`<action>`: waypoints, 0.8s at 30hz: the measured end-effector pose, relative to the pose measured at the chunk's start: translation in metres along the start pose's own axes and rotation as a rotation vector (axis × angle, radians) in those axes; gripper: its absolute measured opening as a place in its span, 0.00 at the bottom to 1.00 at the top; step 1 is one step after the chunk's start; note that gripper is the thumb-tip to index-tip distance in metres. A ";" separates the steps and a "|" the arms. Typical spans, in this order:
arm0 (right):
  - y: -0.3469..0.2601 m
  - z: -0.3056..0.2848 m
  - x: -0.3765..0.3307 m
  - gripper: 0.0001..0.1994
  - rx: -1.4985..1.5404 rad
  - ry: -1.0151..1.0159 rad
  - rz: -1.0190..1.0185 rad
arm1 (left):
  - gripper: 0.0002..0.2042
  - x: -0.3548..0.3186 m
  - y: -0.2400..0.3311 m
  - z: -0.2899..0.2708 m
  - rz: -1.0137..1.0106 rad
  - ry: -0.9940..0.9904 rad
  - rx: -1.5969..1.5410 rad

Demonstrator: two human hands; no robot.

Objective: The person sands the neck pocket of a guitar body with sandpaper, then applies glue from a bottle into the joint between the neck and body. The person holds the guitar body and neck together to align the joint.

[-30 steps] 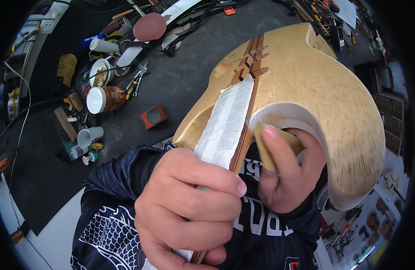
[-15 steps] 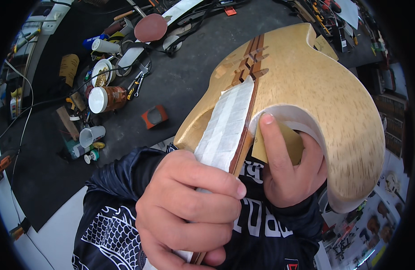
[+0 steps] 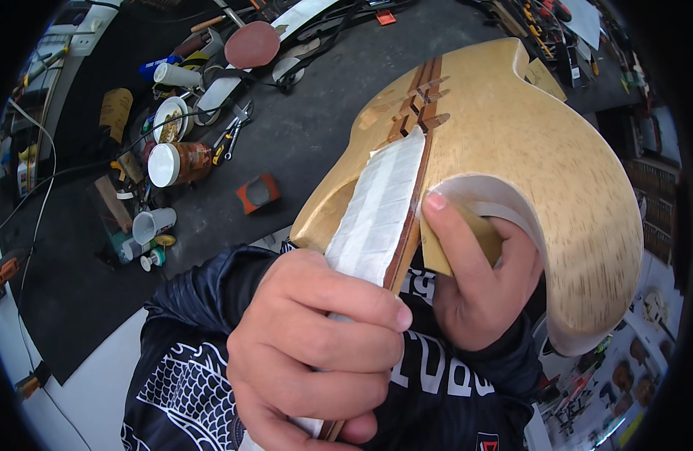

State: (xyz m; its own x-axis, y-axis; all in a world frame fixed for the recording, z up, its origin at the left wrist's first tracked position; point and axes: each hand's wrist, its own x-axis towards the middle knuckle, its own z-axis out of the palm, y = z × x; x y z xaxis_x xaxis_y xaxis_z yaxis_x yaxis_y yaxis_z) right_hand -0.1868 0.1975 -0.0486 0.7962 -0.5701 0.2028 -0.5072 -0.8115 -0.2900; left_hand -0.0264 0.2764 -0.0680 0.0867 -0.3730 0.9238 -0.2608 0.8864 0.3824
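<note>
A pale wooden electric guitar body [image 3: 542, 128], with dark laminated strips down its middle, lies tilted across the bench edge toward me. Its neck points at me, and whitish masking tape [image 3: 380, 199] covers the fingerboard. My left hand [image 3: 316, 346] is wrapped round that neck, low and close to my chest. Inside the curved cutaway on the right, my right hand [image 3: 485, 282] holds a folded piece of yellowish sandpaper [image 3: 478, 233]. Its index fingertip presses near the corner where neck and body meet. Other fingers reach behind the sheet, partly hidden.
On the dark bench [image 3: 301, 139] lies a red-orange block [image 3: 258, 194]. Left of it stand an orange-brown jar with a white lid [image 3: 179, 164], a white cup [image 3: 154, 224] and several tools. A round reddish sanding disc [image 3: 252, 46] rests farther back. More tools crowd the far right.
My right hand and the sandpaper have shifted slightly left and down along the cutaway, toward the neck. The left hand and the guitar look the same.
</note>
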 end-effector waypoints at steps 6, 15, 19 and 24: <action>-0.002 0.001 0.001 0.30 -0.125 0.043 -0.033 | 0.14 -0.003 -0.014 -0.006 0.126 -0.050 -0.046; 0.001 0.000 -0.001 0.32 -0.010 -0.020 -0.006 | 0.14 -0.004 0.005 0.004 -0.074 0.073 0.048; 0.001 0.007 0.002 0.30 -0.117 0.125 -0.059 | 0.15 -0.011 0.006 0.007 -0.068 0.146 0.073; 0.001 0.000 0.004 0.29 -0.059 -0.018 -0.037 | 0.15 -0.012 0.006 0.008 -0.066 0.158 0.078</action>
State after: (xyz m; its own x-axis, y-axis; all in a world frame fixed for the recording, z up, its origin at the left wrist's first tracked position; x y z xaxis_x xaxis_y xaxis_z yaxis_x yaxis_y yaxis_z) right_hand -0.1840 0.1943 -0.0486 0.8204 -0.5373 0.1954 -0.4953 -0.8386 -0.2266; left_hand -0.0367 0.2837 -0.0772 0.2545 -0.3768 0.8906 -0.3228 0.8350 0.4455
